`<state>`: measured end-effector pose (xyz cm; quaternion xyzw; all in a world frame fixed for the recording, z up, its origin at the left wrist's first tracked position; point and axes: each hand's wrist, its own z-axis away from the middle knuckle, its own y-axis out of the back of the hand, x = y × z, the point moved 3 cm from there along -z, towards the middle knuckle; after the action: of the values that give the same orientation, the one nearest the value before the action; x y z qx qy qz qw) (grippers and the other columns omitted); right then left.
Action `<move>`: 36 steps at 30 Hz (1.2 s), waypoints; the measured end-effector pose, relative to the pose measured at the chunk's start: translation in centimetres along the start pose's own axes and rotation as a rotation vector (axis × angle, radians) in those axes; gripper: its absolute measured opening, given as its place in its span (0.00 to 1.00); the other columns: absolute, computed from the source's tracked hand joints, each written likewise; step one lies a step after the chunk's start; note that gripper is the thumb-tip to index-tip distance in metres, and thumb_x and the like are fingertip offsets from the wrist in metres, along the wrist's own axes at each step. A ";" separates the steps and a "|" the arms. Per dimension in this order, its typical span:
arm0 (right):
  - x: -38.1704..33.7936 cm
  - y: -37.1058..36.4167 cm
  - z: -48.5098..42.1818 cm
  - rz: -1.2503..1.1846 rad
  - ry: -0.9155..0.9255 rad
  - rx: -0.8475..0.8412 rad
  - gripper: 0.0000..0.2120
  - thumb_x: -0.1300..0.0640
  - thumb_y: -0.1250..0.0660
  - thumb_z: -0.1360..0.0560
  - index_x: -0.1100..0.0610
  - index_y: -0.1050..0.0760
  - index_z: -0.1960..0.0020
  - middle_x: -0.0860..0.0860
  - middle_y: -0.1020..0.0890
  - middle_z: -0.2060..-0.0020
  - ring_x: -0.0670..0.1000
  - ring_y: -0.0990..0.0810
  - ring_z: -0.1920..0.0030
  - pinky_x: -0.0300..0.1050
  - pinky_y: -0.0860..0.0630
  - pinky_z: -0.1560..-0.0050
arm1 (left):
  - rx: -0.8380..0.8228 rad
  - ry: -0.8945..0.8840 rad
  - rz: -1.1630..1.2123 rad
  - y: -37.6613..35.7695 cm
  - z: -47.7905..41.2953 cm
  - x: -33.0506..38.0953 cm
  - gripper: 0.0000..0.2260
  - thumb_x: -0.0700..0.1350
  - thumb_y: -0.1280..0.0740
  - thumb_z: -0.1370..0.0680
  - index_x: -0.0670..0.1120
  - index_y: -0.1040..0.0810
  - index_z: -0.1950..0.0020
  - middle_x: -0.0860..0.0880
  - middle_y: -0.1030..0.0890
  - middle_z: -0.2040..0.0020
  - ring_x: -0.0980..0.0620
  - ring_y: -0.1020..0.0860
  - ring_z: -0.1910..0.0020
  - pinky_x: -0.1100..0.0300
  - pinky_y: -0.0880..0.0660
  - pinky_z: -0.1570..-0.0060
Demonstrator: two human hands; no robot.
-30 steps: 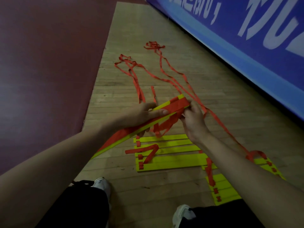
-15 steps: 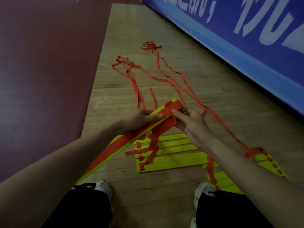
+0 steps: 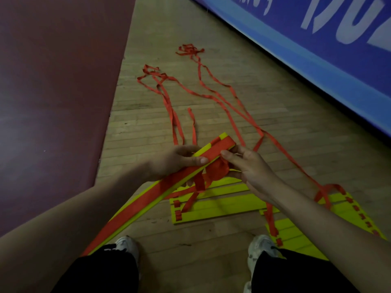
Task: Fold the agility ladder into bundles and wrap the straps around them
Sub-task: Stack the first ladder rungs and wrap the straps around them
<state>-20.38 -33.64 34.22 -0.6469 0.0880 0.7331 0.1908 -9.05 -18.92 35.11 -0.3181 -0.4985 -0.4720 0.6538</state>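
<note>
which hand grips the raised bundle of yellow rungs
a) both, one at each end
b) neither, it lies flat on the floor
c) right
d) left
d: the left hand is curled round the bundle of yellow rungs, thumb on top, holding it off the floor, while the right hand holds a bunched red strap beside the bundle's far end.

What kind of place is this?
Likely an indoor sports hall: a wooden strip floor, a dark red court surface beside it, and a blue banner with white lettering along the edge.
</note>
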 end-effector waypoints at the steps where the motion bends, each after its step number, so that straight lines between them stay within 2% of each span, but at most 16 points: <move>1: 0.1 0.1 0.0 -0.003 -0.006 0.005 0.03 0.60 0.35 0.23 0.57 0.24 0.50 0.49 0.17 0.62 0.46 0.17 0.61 0.39 0.20 0.60 | -0.021 -0.004 0.017 -0.1 -0.1 -0.1 0.10 0.45 0.33 0.24 0.47 0.22 0.43 0.47 0.19 0.60 0.47 0.23 0.68 0.58 0.23 0.69; 5: 0.4 0.3 -0.1 0.011 -0.028 0.016 0.05 0.62 0.32 0.25 0.59 0.24 0.49 0.50 0.17 0.61 0.46 0.18 0.62 0.36 0.22 0.61 | -0.036 0.004 0.045 0.0 -0.2 -0.7 0.06 0.43 0.33 0.23 0.48 0.18 0.49 0.46 0.17 0.58 0.47 0.22 0.65 0.59 0.22 0.66; 8: 0.3 0.2 -0.1 -0.004 -0.034 -0.019 0.05 0.63 0.33 0.25 0.57 0.22 0.50 0.49 0.17 0.60 0.44 0.18 0.62 0.36 0.23 0.62 | -0.047 0.015 0.071 -0.1 -0.4 -0.8 0.04 0.43 0.31 0.25 0.48 0.17 0.53 0.46 0.17 0.59 0.47 0.20 0.65 0.57 0.22 0.64; 13: 0.0 0.1 0.0 -0.037 -0.009 -0.063 0.03 0.62 0.35 0.23 0.56 0.24 0.52 0.49 0.18 0.63 0.45 0.18 0.62 0.38 0.23 0.60 | -0.052 0.013 0.077 0.0 -0.7 -1.0 0.09 0.44 0.28 0.26 0.43 0.18 0.48 0.40 0.18 0.54 0.46 0.20 0.62 0.54 0.21 0.58; 16: -0.1 0.0 0.2 -0.015 0.016 -0.088 0.03 0.61 0.35 0.23 0.55 0.26 0.52 0.49 0.19 0.67 0.45 0.19 0.65 0.39 0.23 0.62 | -0.093 0.016 0.111 -0.1 -0.5 -0.9 0.10 0.45 0.30 0.26 0.44 0.19 0.46 0.40 0.19 0.51 0.44 0.21 0.58 0.57 0.21 0.58; 20: -0.1 0.1 0.2 0.085 0.032 -0.113 0.03 0.60 0.36 0.22 0.53 0.27 0.50 0.47 0.20 0.69 0.44 0.20 0.66 0.41 0.25 0.59 | -0.127 0.088 0.134 -0.1 -0.5 -1.3 0.07 0.43 0.29 0.26 0.47 0.17 0.48 0.45 0.17 0.52 0.50 0.20 0.60 0.61 0.22 0.59; 24: 0.5 0.1 0.1 0.119 0.003 -0.124 0.03 0.58 0.39 0.20 0.52 0.27 0.51 0.45 0.22 0.70 0.43 0.24 0.66 0.40 0.27 0.59 | -0.101 0.144 0.122 0.0 -0.7 -1.5 0.12 0.45 0.28 0.29 0.45 0.18 0.47 0.44 0.17 0.52 0.50 0.21 0.62 0.61 0.22 0.61; 28: -0.2 0.4 -0.3 0.188 -0.005 0.004 0.10 0.49 0.41 0.19 0.54 0.27 0.54 0.50 0.23 0.69 0.43 0.26 0.71 0.36 0.30 0.69 | -0.080 0.158 0.102 -0.4 -0.7 -1.1 0.15 0.45 0.31 0.28 0.42 0.21 0.42 0.43 0.19 0.52 0.51 0.21 0.66 0.62 0.23 0.64; 31: -0.3 0.9 -0.5 0.295 0.081 0.083 0.10 0.52 0.42 0.18 0.53 0.28 0.56 0.50 0.26 0.70 0.41 0.29 0.75 0.36 0.32 0.73 | -0.086 0.178 0.091 -0.8 -0.7 -1.2 0.15 0.46 0.31 0.27 0.41 0.21 0.42 0.41 0.19 0.51 0.50 0.21 0.63 0.60 0.21 0.61; 33: 0.0 1.0 -0.7 0.322 0.080 0.119 0.10 0.50 0.42 0.18 0.50 0.25 0.55 0.44 0.26 0.71 0.39 0.28 0.74 0.38 0.31 0.69 | -0.070 0.178 0.055 -1.0 -0.6 -1.3 0.14 0.48 0.31 0.26 0.42 0.21 0.43 0.44 0.18 0.53 0.50 0.20 0.60 0.60 0.21 0.60; 36: 0.1 1.0 -1.1 0.357 0.070 0.188 0.12 0.50 0.43 0.18 0.48 0.22 0.53 0.40 0.21 0.68 0.38 0.24 0.65 0.39 0.29 0.61 | -0.020 0.169 -0.023 -1.2 -0.5 -1.4 0.16 0.51 0.34 0.23 0.40 0.22 0.42 0.47 0.17 0.57 0.53 0.20 0.63 0.61 0.22 0.64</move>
<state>-19.75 -34.96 33.81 -0.6253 0.2760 0.7210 0.1142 -10.05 -19.40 33.59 -0.2780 -0.4406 -0.5094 0.6849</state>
